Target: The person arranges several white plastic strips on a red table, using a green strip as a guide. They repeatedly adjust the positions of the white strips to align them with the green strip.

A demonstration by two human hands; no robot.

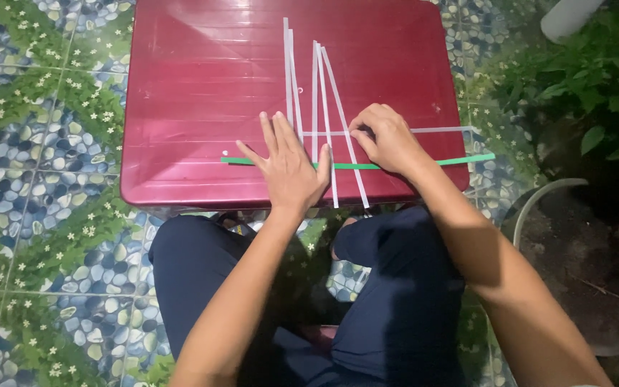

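Several long white paper strips [316, 86] lie lengthwise on a dark red plastic table [202, 86]. A green strip [467, 159] and a white crosswise strip [442, 130] run across them. My left hand [288, 168] lies flat with fingers spread, pressing the left strips and the green strip down. My right hand [387, 137] pinches at the crossing of the white crosswise strip and the lengthwise strips, fingers curled.
The table stands on a floor [44, 179] tiled with a pebble and flower pattern. My knees in dark trousers [395, 287] sit under the near table edge. Green plants [589, 79] and a pale hose [539, 201] are at the right.
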